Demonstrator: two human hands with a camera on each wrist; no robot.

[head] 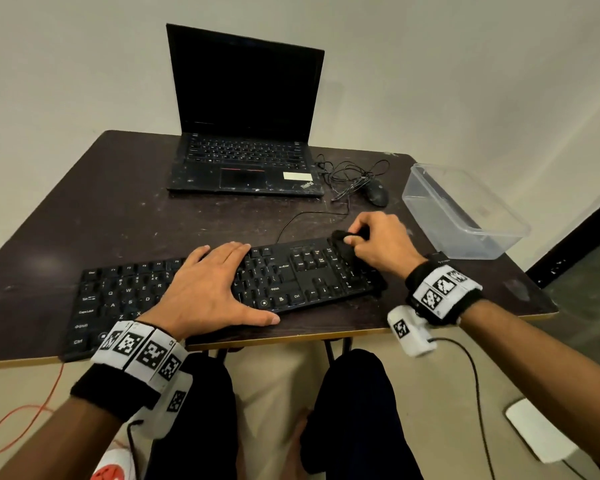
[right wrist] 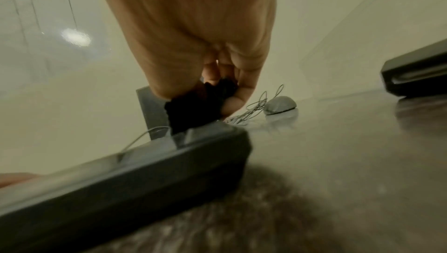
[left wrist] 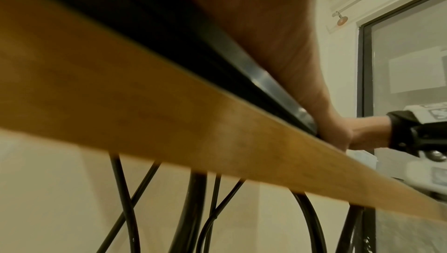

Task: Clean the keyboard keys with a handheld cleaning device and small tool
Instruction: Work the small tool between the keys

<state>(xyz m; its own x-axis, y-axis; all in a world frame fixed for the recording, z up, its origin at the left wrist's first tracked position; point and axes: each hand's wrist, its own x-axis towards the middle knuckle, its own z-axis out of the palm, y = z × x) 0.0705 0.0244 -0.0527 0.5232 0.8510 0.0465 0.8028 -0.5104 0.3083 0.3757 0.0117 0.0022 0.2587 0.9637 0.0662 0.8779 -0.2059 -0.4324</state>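
Dark table against plain pale wall

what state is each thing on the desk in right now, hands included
laptop: lid open, screen dark
keyboard: flat on the table, near its front edge
left hand: open, flat on the keys
right hand: pinching a small black tool against the keyboard's right end
mouse: idle beside the laptop, cord tangled
plastic container: upright, no lid on it
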